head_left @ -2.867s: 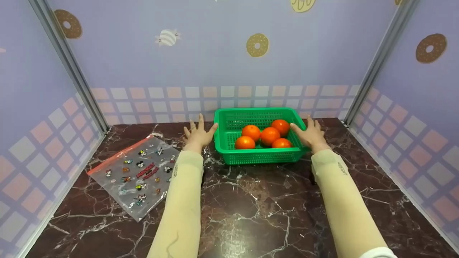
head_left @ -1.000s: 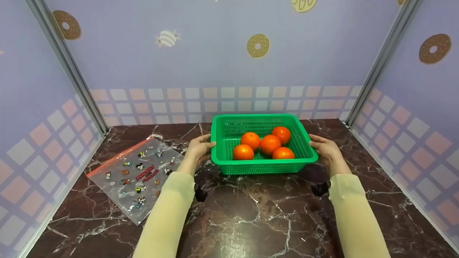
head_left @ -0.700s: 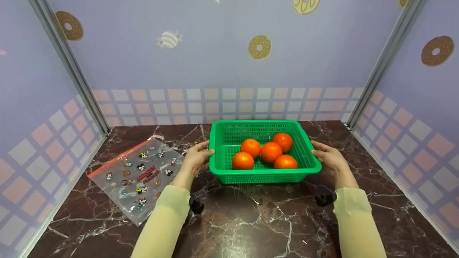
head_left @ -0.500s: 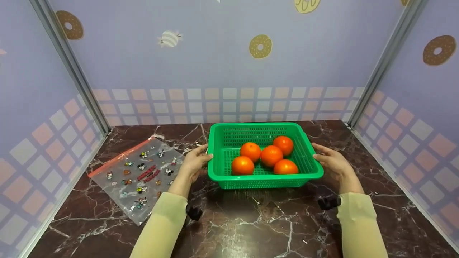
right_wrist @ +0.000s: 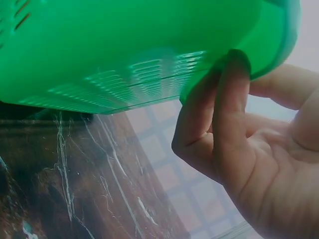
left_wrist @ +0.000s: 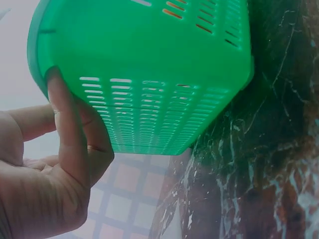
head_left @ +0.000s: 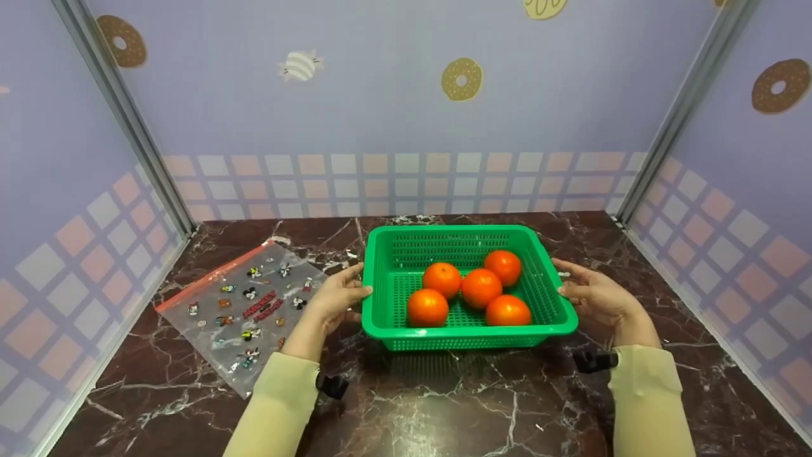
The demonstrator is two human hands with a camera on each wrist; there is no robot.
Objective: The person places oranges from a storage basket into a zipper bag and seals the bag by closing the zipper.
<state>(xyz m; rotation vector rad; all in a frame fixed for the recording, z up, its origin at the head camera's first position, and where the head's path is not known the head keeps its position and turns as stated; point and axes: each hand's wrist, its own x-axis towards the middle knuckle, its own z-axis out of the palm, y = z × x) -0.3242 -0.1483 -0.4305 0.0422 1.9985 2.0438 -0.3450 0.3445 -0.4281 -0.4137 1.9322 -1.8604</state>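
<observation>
A green plastic basket with slotted walls sits between both hands, several oranges lying on its floor. At its left end, my left hand grips the rim, thumb on the outer edge and fingers curled under the lip, as the left wrist view shows on the basket wall. My right hand holds the opposite rim the same way; in the right wrist view its bent fingers press up below the lip. Whether the basket's base touches the table cannot be told for certain.
A clear zip bag with a red seal strip and cartoon prints lies flat on the dark marbled table, left of the left hand. Patterned panels stand at the back and on both sides.
Both hands, first spread beside the basket near the back wall, have taken hold of its end rims. The basket with its oranges has come toward the person; the zip bag stays put.
</observation>
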